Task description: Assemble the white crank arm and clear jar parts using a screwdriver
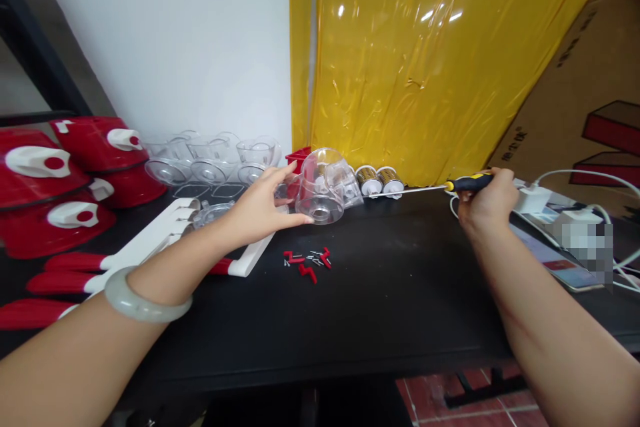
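Head view: the left hand (260, 210), fingers spread, touches the clear plastic drum housing (324, 188) just right of it; the right hand (487, 203) grips a yellow-and-black-handled screwdriver (460, 183), shaft pointing left toward that housing.

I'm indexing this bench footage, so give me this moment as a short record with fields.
surface: black table
left hand: open, fingers against a clear plastic housing
right hand: closed on a screwdriver, shaft pointing toward the housing
between the hands: red clips and small screws, loose on the table
left side: red covers, white handles, clear cups
behind: metal drums, yellow plastic sheet
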Demonstrator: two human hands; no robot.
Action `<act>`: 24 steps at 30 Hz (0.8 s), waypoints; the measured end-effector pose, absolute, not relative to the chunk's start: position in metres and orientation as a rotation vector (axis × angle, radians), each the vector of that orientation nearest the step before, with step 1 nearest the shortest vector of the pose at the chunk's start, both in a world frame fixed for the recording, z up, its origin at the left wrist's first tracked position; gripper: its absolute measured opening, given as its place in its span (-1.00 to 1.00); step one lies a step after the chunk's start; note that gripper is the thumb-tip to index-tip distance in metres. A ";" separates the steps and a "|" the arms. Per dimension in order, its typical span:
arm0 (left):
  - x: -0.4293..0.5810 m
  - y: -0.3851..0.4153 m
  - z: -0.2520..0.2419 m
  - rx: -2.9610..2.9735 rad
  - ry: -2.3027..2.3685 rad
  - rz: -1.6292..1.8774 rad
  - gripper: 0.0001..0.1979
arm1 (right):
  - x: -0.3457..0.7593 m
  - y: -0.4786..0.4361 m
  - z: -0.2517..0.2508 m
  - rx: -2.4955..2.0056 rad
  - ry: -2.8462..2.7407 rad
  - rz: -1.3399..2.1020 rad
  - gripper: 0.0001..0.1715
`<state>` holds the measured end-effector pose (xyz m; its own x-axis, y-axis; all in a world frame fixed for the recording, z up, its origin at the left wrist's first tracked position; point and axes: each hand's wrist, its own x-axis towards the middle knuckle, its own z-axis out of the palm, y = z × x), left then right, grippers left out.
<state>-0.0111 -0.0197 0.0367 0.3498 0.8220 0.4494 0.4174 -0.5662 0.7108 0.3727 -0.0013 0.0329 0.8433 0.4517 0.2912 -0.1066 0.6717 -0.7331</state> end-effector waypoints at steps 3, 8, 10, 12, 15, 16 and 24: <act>-0.011 -0.020 0.036 2.146 1.082 1.130 -0.06 | 0.374 0.000 0.032 -0.787 -0.495 0.313 -0.85; -0.010 -0.020 0.036 2.143 1.042 1.131 -0.05 | 0.373 0.000 0.032 -0.778 -0.520 0.295 -0.86; -0.010 -0.021 0.036 2.145 1.019 1.130 -0.05 | 0.372 -0.001 0.032 -0.777 -0.530 0.289 -0.85; -0.009 -0.021 0.036 2.152 1.014 1.133 -0.04 | 0.371 -0.002 0.032 -0.775 -0.535 0.284 -0.83; -0.008 -0.022 0.036 2.149 1.023 1.130 -0.04 | 0.370 -0.002 0.033 -0.777 -0.538 0.280 -0.83; -0.008 -0.023 0.037 2.146 1.024 1.130 -0.04 | 0.370 -0.003 0.033 -0.779 -0.542 0.277 -0.83; -0.009 -0.021 0.035 2.158 1.003 1.114 -0.05 | 0.367 -0.006 0.034 -0.753 -0.561 0.256 -0.81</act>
<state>-0.0087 -0.0215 0.0350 0.3909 0.7949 0.4640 0.3779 -0.5982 0.7066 0.3667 -0.0056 0.0339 0.8242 0.4128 0.3877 -0.0225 0.7078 -0.7060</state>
